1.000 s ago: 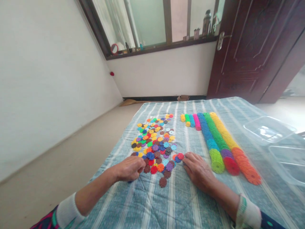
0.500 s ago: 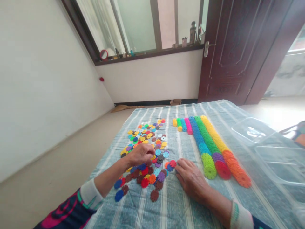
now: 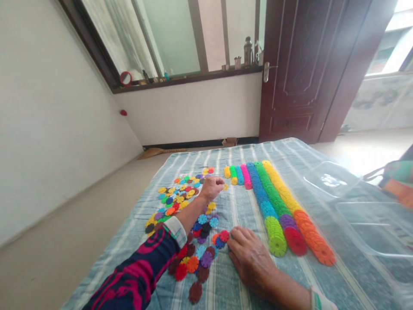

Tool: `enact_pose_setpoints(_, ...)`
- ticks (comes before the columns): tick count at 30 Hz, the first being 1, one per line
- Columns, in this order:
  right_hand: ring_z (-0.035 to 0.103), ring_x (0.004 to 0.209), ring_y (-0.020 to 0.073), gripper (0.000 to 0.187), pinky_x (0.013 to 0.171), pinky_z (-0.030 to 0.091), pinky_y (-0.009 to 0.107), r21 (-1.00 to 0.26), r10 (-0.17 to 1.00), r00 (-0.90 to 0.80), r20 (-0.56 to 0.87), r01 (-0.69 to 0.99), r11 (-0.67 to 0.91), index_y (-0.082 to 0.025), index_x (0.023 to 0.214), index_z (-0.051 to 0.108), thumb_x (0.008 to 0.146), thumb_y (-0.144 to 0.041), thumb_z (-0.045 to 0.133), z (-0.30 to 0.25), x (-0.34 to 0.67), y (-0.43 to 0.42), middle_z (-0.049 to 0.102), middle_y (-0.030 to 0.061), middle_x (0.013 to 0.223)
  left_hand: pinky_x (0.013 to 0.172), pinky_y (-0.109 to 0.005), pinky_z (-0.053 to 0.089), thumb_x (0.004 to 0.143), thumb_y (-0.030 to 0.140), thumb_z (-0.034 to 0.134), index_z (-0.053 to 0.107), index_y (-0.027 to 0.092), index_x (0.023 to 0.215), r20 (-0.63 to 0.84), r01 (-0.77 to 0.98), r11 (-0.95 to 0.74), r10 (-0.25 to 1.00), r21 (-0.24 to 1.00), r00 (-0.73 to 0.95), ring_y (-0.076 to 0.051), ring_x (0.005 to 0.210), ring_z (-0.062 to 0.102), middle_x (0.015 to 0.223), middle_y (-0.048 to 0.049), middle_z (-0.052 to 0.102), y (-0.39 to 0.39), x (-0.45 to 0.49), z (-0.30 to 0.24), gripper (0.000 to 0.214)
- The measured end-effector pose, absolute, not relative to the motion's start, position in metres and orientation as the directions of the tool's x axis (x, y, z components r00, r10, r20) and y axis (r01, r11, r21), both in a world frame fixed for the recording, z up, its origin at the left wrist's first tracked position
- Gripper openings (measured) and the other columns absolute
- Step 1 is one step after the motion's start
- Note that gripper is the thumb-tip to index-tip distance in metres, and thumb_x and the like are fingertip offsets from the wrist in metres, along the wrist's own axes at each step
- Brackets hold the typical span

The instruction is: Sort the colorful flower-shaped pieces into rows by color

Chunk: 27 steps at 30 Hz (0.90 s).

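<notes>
A loose pile of flat, coloured, flower-shaped plastic discs (image 3: pixel 180 202) lies on a blue striped blanket (image 3: pixel 245 284). To its right are lined-up rows of stacked discs (image 3: pixel 274 202), with short yellow, green, blue and pink rows (image 3: pixel 237 174) at the far end. My left hand (image 3: pixel 211 188) reaches forward over the pile, fingers pinched on a yellow disc (image 3: pixel 225 187) just short of the yellow row. My right hand (image 3: pixel 248 258) lies flat on the blanket, fingers stretched out, touching a red and a blue disc (image 3: pixel 222 239).
Clear plastic containers (image 3: pixel 371 228) and a lid (image 3: pixel 325 181) sit on the blanket's right side. A dark wooden door (image 3: pixel 297 69) and a window sill with bottles (image 3: pixel 193 77) stand beyond. Bare floor (image 3: pixel 97 206) lies left of the blanket's edge.
My left hand went from the near edge of the pile up across it towards the short yellow row, now with a yellow disc. My right hand stayed flat. The view swung right.
</notes>
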State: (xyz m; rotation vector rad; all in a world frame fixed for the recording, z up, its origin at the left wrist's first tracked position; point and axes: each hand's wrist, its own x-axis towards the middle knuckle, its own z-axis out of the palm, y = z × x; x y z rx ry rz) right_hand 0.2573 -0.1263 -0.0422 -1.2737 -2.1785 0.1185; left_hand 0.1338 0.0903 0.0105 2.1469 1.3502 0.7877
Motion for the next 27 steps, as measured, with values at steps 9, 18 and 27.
enact_pose_setpoints(9,0.053,0.096,0.0227,0.012,0.085,0.046,0.037,-0.353,0.794,-0.349,0.498,0.754,0.554,-0.019,0.091,0.059,0.085,-0.009,0.057,-0.044,0.256,-0.125,0.06,0.006,0.097,0.063,-0.023,0.047,0.065,0.01,0.057,0.07,0.014,0.071,0.261,0.681,-0.337,0.941,0.65,0.217,-0.014,0.065,0.06,0.065,0.0003,0.066,0.126,0.149,-0.006,0.015)
enact_pose_setpoints(18,0.055,0.094,0.0235,0.015,0.084,0.048,0.038,-0.355,0.802,-0.335,0.494,0.765,0.538,-0.02,0.094,0.059,0.081,-0.011,0.058,-0.048,0.255,-0.123,0.061,0.0057,0.097,0.072,-0.024,0.049,0.066,0.01,0.058,0.072,0.016,0.074,0.31,0.715,-0.341,0.933,0.61,0.18,-0.016,0.077,0.065,0.075,-0.0019,0.073,0.157,0.165,-0.011,0.017)
enact_pose_setpoints(27,0.055,0.095,0.0242,0.017,0.083,0.049,0.038,-0.34,0.785,-0.333,0.522,0.763,0.55,-0.019,0.092,0.059,0.079,-0.009,0.061,-0.049,0.254,-0.121,0.062,0.0061,0.096,0.074,-0.024,0.047,0.067,0.01,0.058,0.071,0.015,0.075,0.333,0.754,-0.368,0.919,0.543,0.209,-0.016,0.077,0.064,0.077,-0.0025,0.072,0.165,0.167,-0.012,0.016)
